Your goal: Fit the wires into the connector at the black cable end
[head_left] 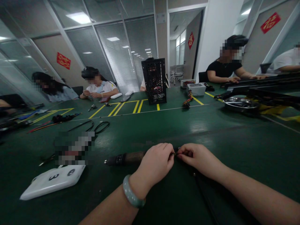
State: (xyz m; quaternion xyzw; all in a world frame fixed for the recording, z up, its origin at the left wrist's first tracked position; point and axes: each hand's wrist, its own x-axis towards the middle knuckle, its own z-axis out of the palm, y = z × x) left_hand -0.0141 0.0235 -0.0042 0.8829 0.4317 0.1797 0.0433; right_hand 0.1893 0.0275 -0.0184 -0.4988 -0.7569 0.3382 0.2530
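Observation:
My left hand (158, 162), with a pale green bangle (131, 192) on its wrist, is closed in a pinch. My right hand (199, 159) pinches too, its thumb and forefinger meeting the left fingertips. Between them shows a tiny dark piece (175, 153) with a brassy glint, too small to name. Behind my left hand lies a dark, cylindrical power screwdriver (124, 158), its metal tip pointing left and its other end hidden by the hand. A thin black cable or rod (203, 193) runs below my right hand towards the front edge.
At left are a white case marked 3 (53, 181), a partly blurred device (77, 145) and black cables (102, 126). Farther off stand a black computer case (154, 81) and a power supply (197, 89). A metal bowl (241, 103) sits right. Several people sit around the green table.

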